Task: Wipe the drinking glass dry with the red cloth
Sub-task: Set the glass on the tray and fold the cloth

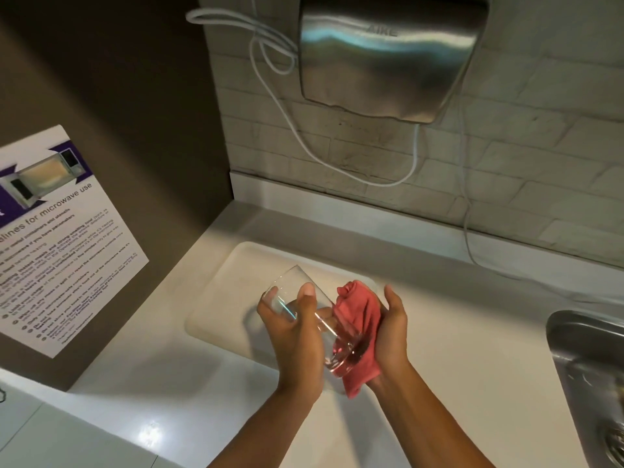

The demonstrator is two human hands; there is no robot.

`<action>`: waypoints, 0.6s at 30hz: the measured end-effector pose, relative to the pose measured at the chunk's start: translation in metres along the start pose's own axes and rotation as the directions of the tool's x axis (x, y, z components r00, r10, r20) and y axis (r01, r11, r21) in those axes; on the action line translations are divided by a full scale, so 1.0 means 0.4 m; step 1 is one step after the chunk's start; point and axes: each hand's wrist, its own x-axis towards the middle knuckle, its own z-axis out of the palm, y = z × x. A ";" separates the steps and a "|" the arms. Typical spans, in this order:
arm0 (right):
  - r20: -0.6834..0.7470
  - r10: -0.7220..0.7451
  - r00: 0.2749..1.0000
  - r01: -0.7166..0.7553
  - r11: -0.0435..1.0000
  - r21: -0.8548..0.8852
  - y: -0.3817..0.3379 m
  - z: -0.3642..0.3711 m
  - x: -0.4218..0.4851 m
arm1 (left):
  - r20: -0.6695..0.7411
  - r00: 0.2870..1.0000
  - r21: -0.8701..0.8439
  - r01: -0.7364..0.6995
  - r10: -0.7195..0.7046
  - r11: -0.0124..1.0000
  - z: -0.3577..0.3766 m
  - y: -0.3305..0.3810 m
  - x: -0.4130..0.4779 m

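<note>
Overhead view down onto two bare hands at work above a white counter. In the left hand, a clear drinking glass, gripped around its middle with thumb on the near side and fingertips wrapped round the far side. Glass tilted, open mouth up and away to the left, thick base down toward the right palm. In the right hand, the red cloth, bunched and draped across a cupped palm and pressed against the base and lower wall of the glass; thumb standing straight up and clear, fingers hidden under the fabric, so impossible to tell how far curled. Directly beneath both hands, a pale recessed mat; well off to the right of the right hand, the edge of a steel sink; above and beyond the hands, a wall-mounted metal hand dryer. Probably mid-wipe on the outside of the base, with the inside apparently not yet reached. To do it well: keep the left grip firm but light, turn the glass against the cloth rather than scrubbing, then feed a dry fold through the mouth and shift the left fingers to uncover the patches beneath them.
</note>
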 end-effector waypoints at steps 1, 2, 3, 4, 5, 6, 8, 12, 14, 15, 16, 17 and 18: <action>0.027 0.039 0.999 -0.040 0.999 0.004 -0.002 -0.009 -0.002 | 0.043 0.998 0.034 -0.047 0.045 0.998 -0.006 0.003 -0.003; 0.053 0.074 0.996 -0.074 0.997 0.005 -0.004 -0.015 -0.005 | 0.084 0.992 0.064 -0.095 0.090 0.993 -0.014 0.007 -0.005; 0.079 0.097 0.992 -0.097 0.995 -0.004 -0.007 -0.018 -0.007 | 0.120 0.984 0.095 -0.141 0.129 0.985 -0.021 0.012 -0.002; 0.101 0.099 0.990 -0.098 0.995 -0.014 -0.013 -0.019 -0.007 | 0.156 0.975 0.114 -0.175 0.156 0.978 -0.025 0.015 0.001; 0.118 0.084 0.989 -0.083 0.996 -0.017 -0.021 -0.017 -0.006 | 0.188 0.968 0.117 -0.190 0.166 0.975 -0.029 0.015 0.004; 0.133 0.071 0.989 -0.069 0.997 -0.018 -0.029 -0.014 -0.004 | 0.206 0.965 0.112 -0.186 0.160 0.976 -0.033 0.014 0.012; 0.164 0.090 0.982 -0.081 0.995 -0.057 -0.048 -0.007 -0.002 | 0.212 0.966 0.108 -0.173 0.147 0.979 -0.036 0.017 0.039; 0.197 0.151 0.969 -0.105 0.968 -0.228 -0.086 -0.011 0.003 | 0.253 0.943 0.246 -0.279 0.216 0.928 -0.028 0.005 0.113; 0.194 0.180 0.964 -0.128 0.959 -0.253 -0.096 -0.016 0.008 | 0.289 0.930 0.362 -0.327 0.228 0.873 -0.024 -0.015 0.145; 0.192 0.196 0.962 -0.148 0.960 -0.239 -0.098 -0.017 0.009 | 0.312 0.922 0.396 -0.345 0.228 0.851 -0.025 -0.028 0.160; 0.189 0.209 0.959 -0.166 0.962 -0.218 -0.099 -0.018 0.008 | 0.334 0.916 0.417 -0.354 0.221 0.837 -0.029 -0.042 0.173; 0.189 0.217 0.958 -0.179 0.963 -0.199 -0.100 -0.019 0.006 | 0.351 0.913 0.431 -0.356 0.209 0.829 -0.033 -0.053 0.185; 0.191 0.221 0.956 -0.186 0.965 -0.185 -0.098 -0.019 0.005 | 0.363 0.911 0.448 -0.355 0.196 0.820 -0.037 -0.063 0.195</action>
